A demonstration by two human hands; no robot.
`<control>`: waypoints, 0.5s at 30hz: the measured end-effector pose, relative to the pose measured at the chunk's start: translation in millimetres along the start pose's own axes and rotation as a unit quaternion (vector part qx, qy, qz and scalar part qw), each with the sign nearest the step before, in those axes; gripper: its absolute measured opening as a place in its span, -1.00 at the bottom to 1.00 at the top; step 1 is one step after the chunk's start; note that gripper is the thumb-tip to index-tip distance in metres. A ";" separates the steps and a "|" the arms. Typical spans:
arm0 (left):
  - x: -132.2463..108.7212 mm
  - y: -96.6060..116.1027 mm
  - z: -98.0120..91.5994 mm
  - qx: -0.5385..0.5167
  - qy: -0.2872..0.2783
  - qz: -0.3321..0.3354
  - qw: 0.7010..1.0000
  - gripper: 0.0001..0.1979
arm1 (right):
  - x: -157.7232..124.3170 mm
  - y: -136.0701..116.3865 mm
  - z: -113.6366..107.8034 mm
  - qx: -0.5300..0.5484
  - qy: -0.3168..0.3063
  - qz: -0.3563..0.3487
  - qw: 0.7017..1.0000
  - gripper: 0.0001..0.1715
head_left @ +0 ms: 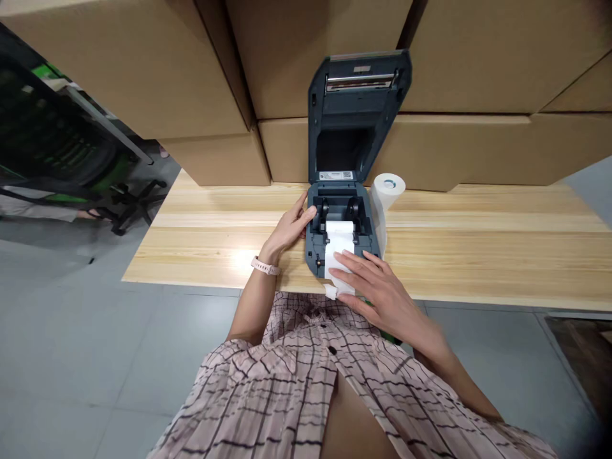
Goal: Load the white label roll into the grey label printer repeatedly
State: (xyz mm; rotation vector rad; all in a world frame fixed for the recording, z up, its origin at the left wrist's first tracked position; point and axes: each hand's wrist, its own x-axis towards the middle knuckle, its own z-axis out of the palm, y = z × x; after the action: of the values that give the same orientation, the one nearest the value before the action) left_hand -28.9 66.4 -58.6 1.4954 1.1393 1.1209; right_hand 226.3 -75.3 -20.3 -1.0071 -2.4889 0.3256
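A dark grey label printer [313, 248] stands near the table's front edge, its lid [315, 115] raised. Inside sits a small roll of white label paper [338, 237], and its strip runs forward over the printer's front. My left hand [289, 229] grips the printer's left side, thumb over the rim and fingers along the outer wall. Flat on the paper strip lies my right hand [375, 287], fingers stretched out and slightly apart. The strip's torn end sticks out past the table edge, partly under the right fingers.
Right behind the printer stands a larger white paper roll [389, 185], with a loose strip trailing down beside the printer. Stacked cardboard boxes [478, 146] line the back of the wooden table [215, 223]. An office chair [129, 204] is on the floor at left.
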 end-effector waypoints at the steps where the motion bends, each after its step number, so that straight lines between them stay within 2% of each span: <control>1: 1.0 -1.4 0.2 -0.003 -0.012 -0.016 1.000 -0.15 | -0.5 -0.1 -1.8 0.001 -0.003 0.001 1.000 -0.51; 3: 3.7 -5.2 0.5 -0.008 -0.034 -0.041 0.999 -0.14 | -1.2 1.6 -7.4 0.018 -0.008 -0.001 1.000 -0.53; 5: 6.3 -8.0 1.1 -0.001 -0.019 -0.036 0.999 -0.16 | -0.7 6.1 -15.4 0.052 -0.004 -0.012 0.999 -0.54; 7: 6.5 -6.5 2.5 0.021 0.036 -0.013 0.999 -0.24 | 2.0 12.5 -24.9 0.079 0.007 -0.022 0.997 -0.56; 9: 1.3 1.4 4.9 0.064 0.120 0.038 0.990 -0.42 | 7.6 19.9 -35.4 0.095 0.020 -0.026 0.995 -0.59; 11: -10.6 14.6 8.3 0.111 0.172 0.099 0.974 -0.63 | 16.3 28.4 -47.0 0.113 0.043 -0.020 0.992 -0.61; 13: -27.1 28.8 12.7 0.154 0.156 0.150 0.964 -0.73 | 27.9 39.1 -59.1 0.144 0.091 -0.003 0.985 -0.63; 15: -44.4 39.0 18.0 0.213 0.096 0.211 0.949 -0.76 | 41.7 51.9 -68.9 0.166 0.174 0.031 0.970 -0.66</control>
State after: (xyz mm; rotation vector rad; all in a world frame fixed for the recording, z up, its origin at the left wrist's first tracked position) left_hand -12.7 14.6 -29.2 2.0725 1.2889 1.3914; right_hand 263.5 -5.5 33.8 -0.9131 -2.0103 0.5165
